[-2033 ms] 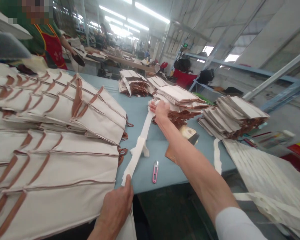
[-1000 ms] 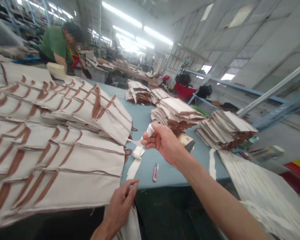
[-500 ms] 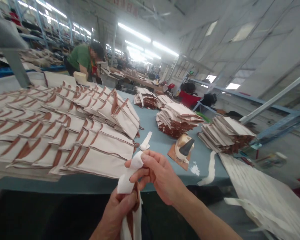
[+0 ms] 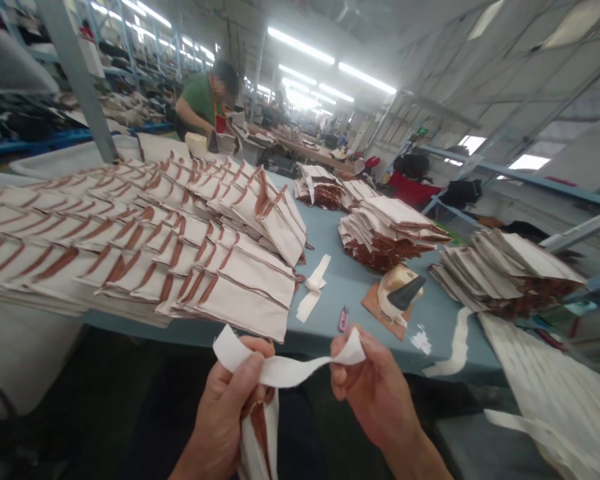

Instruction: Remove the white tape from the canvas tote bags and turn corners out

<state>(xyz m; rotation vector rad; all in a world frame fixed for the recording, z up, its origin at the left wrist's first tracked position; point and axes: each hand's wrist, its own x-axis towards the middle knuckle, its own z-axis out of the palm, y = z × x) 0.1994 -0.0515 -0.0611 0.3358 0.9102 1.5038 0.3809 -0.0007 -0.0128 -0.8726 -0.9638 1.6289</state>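
A white fabric strip [image 4: 295, 371] stretches between my two hands in front of the table edge. My left hand [image 4: 225, 400] is closed, pinching one part of it, with a short end sticking out past the thumb. That same hand also grips a cream fabric piece with brown lining [image 4: 261, 427], which hangs down below the fingers. The far end of the strip is pinched in my right hand [image 4: 375, 390], its tip showing above the fingers. Beyond the right hand, small pink thread snips [image 4: 343, 319] lie on the table.
Overlapping rows of cream pieces with brown edges [image 4: 130, 247] cover the table's left side. Stacks of similar pieces [image 4: 385, 230] stand at right. Nearby are white strips [image 4: 314, 288], a pot with a dark cone [image 4: 397, 293] and long cream strips [image 4: 555, 387]. A co-worker [image 4: 200, 100] bends at the back.
My hands have moved apart, my right hand drawing the strip's end to the right, so the strip now spans between them. The pink snips have come into sight. The view has shifted left.
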